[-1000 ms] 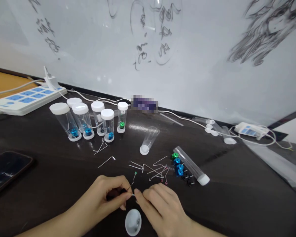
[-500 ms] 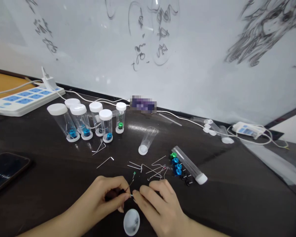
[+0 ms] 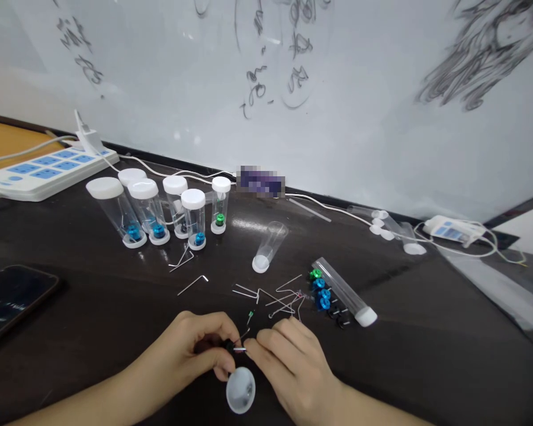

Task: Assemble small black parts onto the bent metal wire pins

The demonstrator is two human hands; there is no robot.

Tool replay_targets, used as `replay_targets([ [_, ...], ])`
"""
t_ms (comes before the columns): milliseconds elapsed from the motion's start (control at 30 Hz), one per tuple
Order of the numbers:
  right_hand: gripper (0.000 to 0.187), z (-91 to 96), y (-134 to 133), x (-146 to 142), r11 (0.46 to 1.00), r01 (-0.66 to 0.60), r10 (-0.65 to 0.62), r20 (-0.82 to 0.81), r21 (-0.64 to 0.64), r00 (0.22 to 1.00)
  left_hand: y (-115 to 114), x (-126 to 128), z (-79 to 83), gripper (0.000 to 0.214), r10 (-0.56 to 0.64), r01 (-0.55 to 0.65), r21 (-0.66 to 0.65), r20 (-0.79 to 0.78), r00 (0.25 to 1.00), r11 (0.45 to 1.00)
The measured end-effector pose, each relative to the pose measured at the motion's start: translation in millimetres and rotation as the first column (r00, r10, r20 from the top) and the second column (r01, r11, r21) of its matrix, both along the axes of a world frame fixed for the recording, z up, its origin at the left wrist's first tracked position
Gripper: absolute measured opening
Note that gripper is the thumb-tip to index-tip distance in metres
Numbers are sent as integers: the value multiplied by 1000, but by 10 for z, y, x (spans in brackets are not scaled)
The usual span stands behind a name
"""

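Observation:
Between the thumb and fingers of my left hand (image 3: 208,346) is a small black part with a short metal pin (image 3: 238,349) pointing right. A thin bent wire (image 3: 245,334) stands out just above it. My right hand (image 3: 291,367) has its fingers closed at the free end of the pin; what lies inside them is hidden. Below both hands is a small white cup (image 3: 238,393) with small dark bits in it. A tiny green-tipped piece (image 3: 250,316) lies just beyond my fingers.
Several bent wires (image 3: 279,305) lie ahead, beside blue, green and black knobs (image 3: 323,296) and a clear tube (image 3: 344,293). Another clear tube (image 3: 270,245) is behind. Capped tubes (image 3: 193,222) stand back left, near a power strip (image 3: 48,171). A phone (image 3: 15,302) lies left.
The view has shifted a little. The pin shows more plainly between my hands, with a slightly wider gap between my fingertips. My left thumb has come closer to the white cup.

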State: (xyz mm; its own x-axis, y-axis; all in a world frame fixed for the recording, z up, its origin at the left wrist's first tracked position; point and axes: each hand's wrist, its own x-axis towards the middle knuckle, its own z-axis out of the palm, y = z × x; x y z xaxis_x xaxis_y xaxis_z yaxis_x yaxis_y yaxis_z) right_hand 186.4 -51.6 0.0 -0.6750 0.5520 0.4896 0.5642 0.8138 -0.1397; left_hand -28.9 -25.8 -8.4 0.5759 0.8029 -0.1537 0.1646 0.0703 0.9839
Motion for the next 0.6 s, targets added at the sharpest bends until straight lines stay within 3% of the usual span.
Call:
replay_targets([
  [433,33,-7,-12,-9,994,-28,22,-65,-103,998,-14,-8,-24,7,-10,10,3,20,1000,1000],
  [600,33,40,11,-16,974,-52,25,-123,-219,992,-15,-4,-23,14,-34,35,43,-19,999,998],
])
